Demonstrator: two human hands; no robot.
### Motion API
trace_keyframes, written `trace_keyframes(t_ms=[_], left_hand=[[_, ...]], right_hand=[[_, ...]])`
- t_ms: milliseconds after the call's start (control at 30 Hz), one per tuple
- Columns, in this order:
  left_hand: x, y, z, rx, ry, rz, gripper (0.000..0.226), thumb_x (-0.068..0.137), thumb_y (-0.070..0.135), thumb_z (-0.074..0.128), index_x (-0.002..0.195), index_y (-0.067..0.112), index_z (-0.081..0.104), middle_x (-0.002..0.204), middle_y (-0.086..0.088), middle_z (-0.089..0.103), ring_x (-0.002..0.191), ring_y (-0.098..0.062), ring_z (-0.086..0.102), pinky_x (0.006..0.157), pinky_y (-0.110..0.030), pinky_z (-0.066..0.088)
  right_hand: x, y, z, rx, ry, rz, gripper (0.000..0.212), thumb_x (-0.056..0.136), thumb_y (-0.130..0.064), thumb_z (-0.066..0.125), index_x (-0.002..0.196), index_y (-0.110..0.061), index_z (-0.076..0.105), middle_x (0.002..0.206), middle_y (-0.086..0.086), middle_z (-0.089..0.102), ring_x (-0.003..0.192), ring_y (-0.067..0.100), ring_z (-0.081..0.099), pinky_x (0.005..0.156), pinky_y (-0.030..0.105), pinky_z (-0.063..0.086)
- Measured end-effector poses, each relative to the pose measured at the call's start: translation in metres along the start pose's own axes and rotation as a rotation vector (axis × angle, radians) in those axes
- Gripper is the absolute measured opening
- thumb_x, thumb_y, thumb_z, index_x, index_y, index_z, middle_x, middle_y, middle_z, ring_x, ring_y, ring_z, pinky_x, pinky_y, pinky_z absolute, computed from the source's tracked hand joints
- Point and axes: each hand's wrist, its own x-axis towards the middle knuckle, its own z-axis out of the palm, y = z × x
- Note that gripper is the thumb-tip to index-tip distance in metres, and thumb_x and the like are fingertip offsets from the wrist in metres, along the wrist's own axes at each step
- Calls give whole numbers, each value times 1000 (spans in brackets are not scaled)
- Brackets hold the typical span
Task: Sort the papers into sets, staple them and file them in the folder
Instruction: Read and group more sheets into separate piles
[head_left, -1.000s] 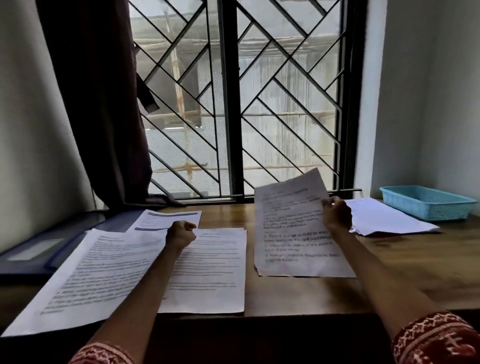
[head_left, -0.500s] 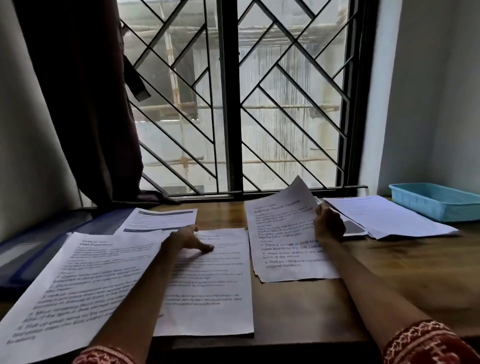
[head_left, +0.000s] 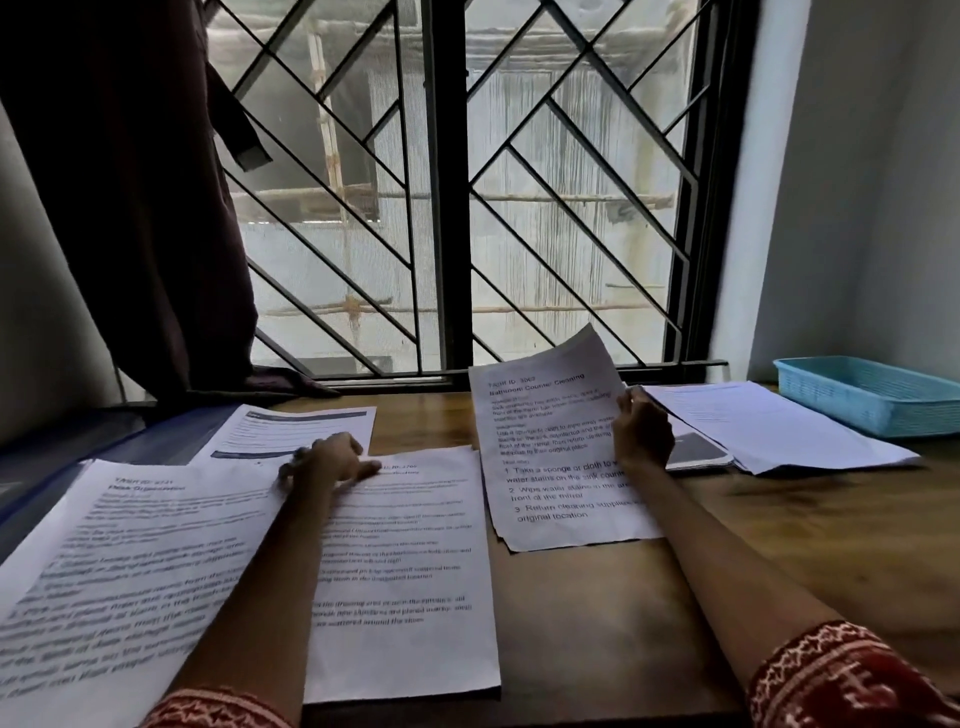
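We are pinching the tilted sheet (head_left: 550, 457) by its right edge with our right hand (head_left: 641, 434); our left hand (head_left: 324, 462), fingers spread flat, is pressing the middle pile (head_left: 410, 597) lying just left.

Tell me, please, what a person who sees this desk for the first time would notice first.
Most likely the printed sheet that the right hand grips by its right edge, its top lifted toward the window. Next, the left hand resting with extended fingers on the top of the middle paper, beside a large sheet at the left. A blue basket stands at the far right.
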Motion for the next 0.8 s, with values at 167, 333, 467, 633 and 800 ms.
trace_keyframes(t_ms=[167,333,467,633,800], left_hand=[[-15,-3,-7,-18,25,-174,106,63,75,62,142,13,29,149,-14,30,139,-35,22,112,-49,16],[-32,-5,-7,-17,158,-248,119,56,81,60,145,11,22,149,-14,27,138,-34,20,110,-46,17],[-31,-7,-7,-39,166,-216,101,62,77,61,139,15,36,146,-12,33,137,-33,20,111,-47,15],[-33,-7,-13,-48,135,-187,65,72,66,61,120,23,56,139,-9,44,135,-32,24,111,-46,15],[-32,-8,-11,-43,84,-93,63,72,71,57,118,28,55,143,-6,37,136,-33,19,110,-59,10]], right_hand=[[2,0,3,12,-8,9,21,96,-11,40,106,-3,58,106,25,62,102,39,57,81,40,44],[2,2,3,25,-13,26,21,97,-11,39,101,-4,58,103,25,62,99,39,58,80,39,44],[1,2,2,34,-30,37,21,98,-13,39,103,-5,57,104,25,62,100,40,57,81,39,43],[0,0,3,35,-55,31,22,99,-15,37,105,-5,56,107,25,62,102,40,57,82,40,43],[-2,-1,1,41,-52,41,22,99,-15,37,105,-5,56,106,26,62,101,40,57,81,39,43]])
